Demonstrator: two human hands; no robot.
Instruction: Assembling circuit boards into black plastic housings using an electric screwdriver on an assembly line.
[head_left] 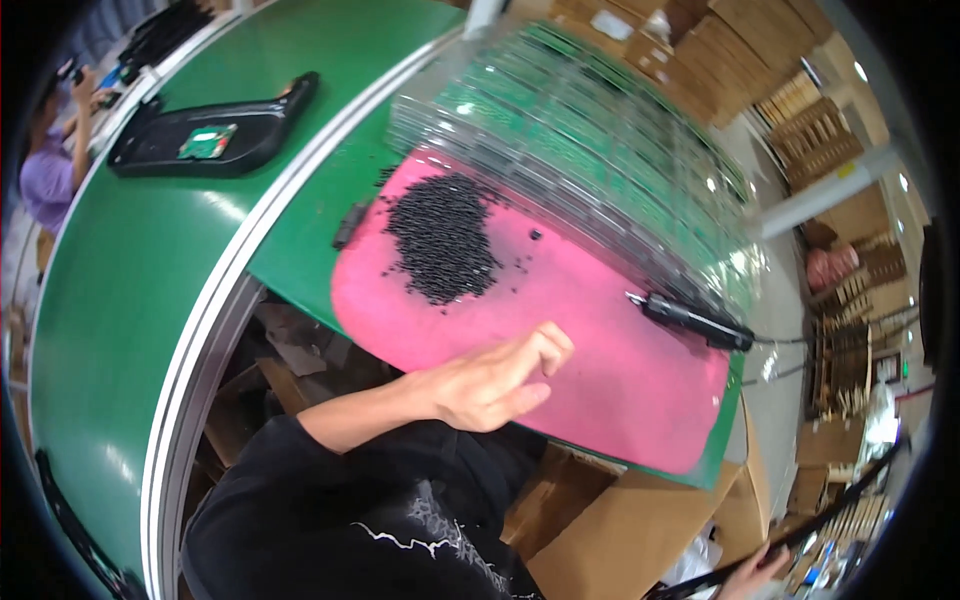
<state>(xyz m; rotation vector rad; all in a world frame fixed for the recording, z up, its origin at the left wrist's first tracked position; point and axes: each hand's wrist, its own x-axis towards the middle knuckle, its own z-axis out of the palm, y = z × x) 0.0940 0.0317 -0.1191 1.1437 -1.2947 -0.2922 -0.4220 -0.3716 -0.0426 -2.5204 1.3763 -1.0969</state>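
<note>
My left hand (pixel 490 388) hovers over the near edge of a pink mat (pixel 600 380), fingers loosely curled and thumb apart, with nothing visible between them. Beyond it on the mat lies a heap of small black pieces (pixel 440 240) that look like screws, a few scattered beside it. A black electric screwdriver (pixel 695 320) rests at the mat's right side, its metal bit pointing left and its cord running right. Low at the right edge, my right hand (pixel 755 575) is closed around a long black strip-like part (pixel 840 510); some of its fingers are hidden.
Clear plastic trays (pixel 590 130) stand behind the mat. Leftward, a green conveyor (pixel 110 330) with a metal rail carries a black housing (pixel 210 135) holding a green circuit board (pixel 208 142). An open cardboard box (pixel 610 530) sits below the bench. A person in purple (pixel 50 180) works far left.
</note>
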